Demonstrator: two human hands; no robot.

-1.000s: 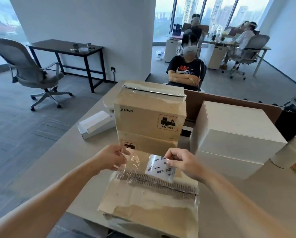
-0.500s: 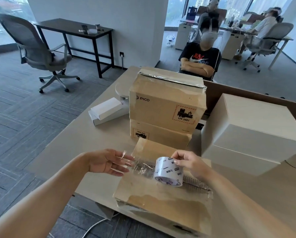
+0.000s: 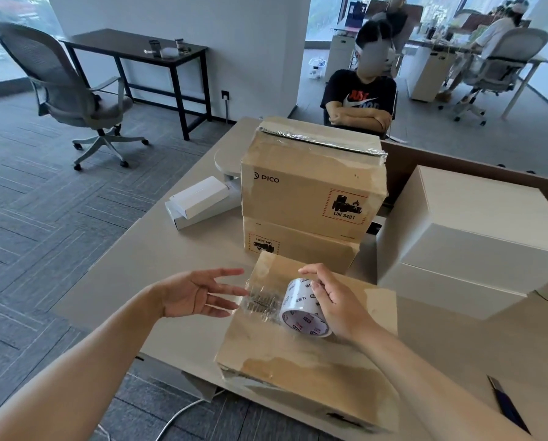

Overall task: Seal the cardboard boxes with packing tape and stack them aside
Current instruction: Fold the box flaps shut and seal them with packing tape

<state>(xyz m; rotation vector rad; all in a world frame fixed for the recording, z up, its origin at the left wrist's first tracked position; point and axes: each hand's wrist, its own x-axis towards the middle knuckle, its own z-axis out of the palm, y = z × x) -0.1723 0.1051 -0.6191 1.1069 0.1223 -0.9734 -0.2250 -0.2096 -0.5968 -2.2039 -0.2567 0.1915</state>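
1. At the near edge of the table [image 3: 158,275], a cardboard box [image 3: 298,364] lies flat in front of me, its front corner overhanging the edge.
2. Right hand [image 3: 337,302]: fingers curled over the tape roll [image 3: 302,316], gripping it. The roll stands tilted on the box top, near the far left part of the lid.
3. A strip of clear tape [image 3: 261,302] runs from the roll leftward to the left edge of the box. It looks wrinkled and lies on the lid.
4. Left hand [image 3: 193,294]: fingers straight and spread, palm turned toward the box, holding nothing. The fingertips reach the free end of the strip; I cannot tell whether they touch it.
5. Just beyond this box stand two more cardboard boxes, stacked. The upper box [image 3: 307,192] has tape along its top seam; the lower box [image 3: 298,246] sits directly under it with its label upside down.
6. To the right of the stack: two large white boxes [image 3: 473,237], one on the other.
7. To the left of the stack: two flat white cartons [image 3: 199,198], also one on the other.
8. A thin dark blue tool [image 3: 507,405] lies on the table at my far right; too small to identify.
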